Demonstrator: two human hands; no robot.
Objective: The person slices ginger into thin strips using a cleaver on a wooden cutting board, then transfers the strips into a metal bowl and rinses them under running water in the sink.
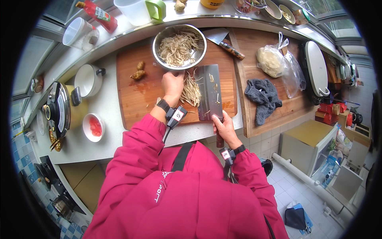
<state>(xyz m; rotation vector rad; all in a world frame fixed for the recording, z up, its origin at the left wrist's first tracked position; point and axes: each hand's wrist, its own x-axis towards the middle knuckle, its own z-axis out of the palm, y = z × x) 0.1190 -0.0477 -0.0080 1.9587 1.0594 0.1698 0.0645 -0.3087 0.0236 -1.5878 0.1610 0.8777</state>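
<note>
My right hand [223, 127] grips the handle of a cleaver [209, 89], its broad blade lying over the board with several shreds stuck to it. Left of the blade is a pile of thin, pale vegetable shreds [191, 91] on the wooden cutting board [134, 104]. My left hand [173, 85] is at the pile's left side, just below a steel bowl [203, 53]; its fingertips are hidden, so I cannot tell whether they pinch anything. More shreds [178, 47] fill much of the bowl. Two knobby root pieces [138, 74] lie at the board's left.
A second cleaver [228, 47] lies right of the bowl. Farther right are a grey cloth [262, 97], bagged dough [270, 61] and an electric griddle [316, 68]. Leftward stand a white pot [86, 80], a bowl of red pieces [101, 131] and a pressure cooker [61, 109].
</note>
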